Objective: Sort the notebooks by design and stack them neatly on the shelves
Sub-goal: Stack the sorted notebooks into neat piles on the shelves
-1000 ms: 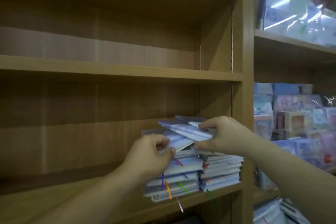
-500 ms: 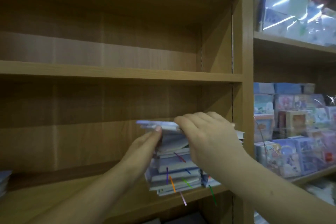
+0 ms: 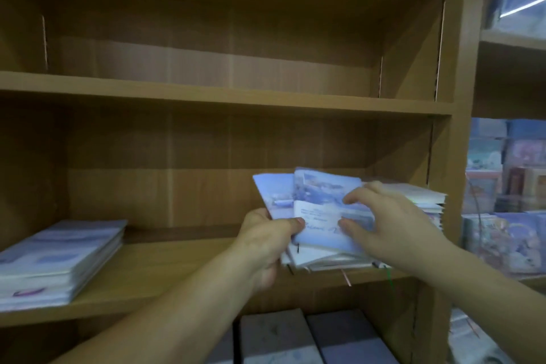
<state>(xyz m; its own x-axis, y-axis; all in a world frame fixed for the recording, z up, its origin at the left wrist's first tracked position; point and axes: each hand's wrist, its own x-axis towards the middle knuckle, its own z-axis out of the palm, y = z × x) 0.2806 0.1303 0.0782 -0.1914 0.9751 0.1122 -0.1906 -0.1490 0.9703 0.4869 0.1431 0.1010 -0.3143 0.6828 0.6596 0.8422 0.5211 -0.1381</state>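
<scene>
While fanning notebooks (image 3: pixel 319 201) above right-end pile (image 3: pixel 425 201) on shelf (image 3: pixel 177 272): grip bundle corner w/ left hand (image 3: pixel 266 242), pinch top one w/ right hand (image 3: pixel 393 224), as now; peel singly, match cover vs left-end pile (image 3: pixel 59 257), square edges.

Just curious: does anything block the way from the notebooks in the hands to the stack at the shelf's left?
Nothing visible does. Between the held pale blue notebooks and the flat blue-white notebook stack, only wooden shelf board shows.
</scene>
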